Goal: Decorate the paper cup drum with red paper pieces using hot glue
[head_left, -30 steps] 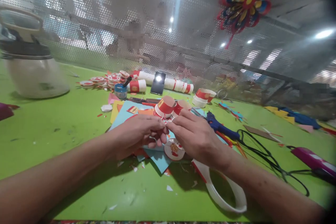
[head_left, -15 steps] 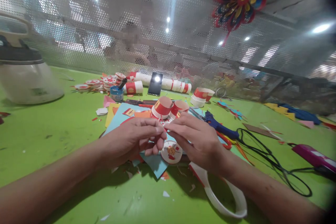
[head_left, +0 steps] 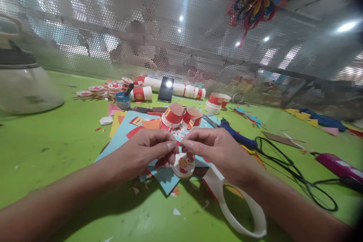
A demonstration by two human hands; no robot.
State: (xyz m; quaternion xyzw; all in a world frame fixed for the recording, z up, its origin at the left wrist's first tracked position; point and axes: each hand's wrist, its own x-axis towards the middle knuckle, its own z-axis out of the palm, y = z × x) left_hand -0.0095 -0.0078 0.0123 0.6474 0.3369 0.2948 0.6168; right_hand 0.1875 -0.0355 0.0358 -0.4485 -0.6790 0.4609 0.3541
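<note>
A small red paper scrap (head_left: 178,143) shows between my fingertips. My left hand (head_left: 153,145) pinches it from one side, thumb pressed on forefinger. From the other side my right hand (head_left: 211,144) closes in a pinch, its fingertips at the scrap's edge. Just below the fingers lies a round white disc (head_left: 183,165) with a gold and red pattern. Behind the hands stand two cut red-and-white paper cups (head_left: 173,115), on light blue paper sheets (head_left: 113,147) strewn with red and white snippets. A white cup ring (head_left: 256,215) lies by my right forearm.
A blue glue gun (head_left: 238,135) with a black cable lies at right, near a magenta device (head_left: 338,166). Farther back are a blue jar (head_left: 123,100), a phone (head_left: 166,89), a row of stacked cups (head_left: 180,88) and patterned discs (head_left: 115,86). A large pale container (head_left: 27,89) stands left.
My right hand has turned from flat, extended fingers to a pinch, meeting the left fingertips at the red scrap. The left hand still pinches.
</note>
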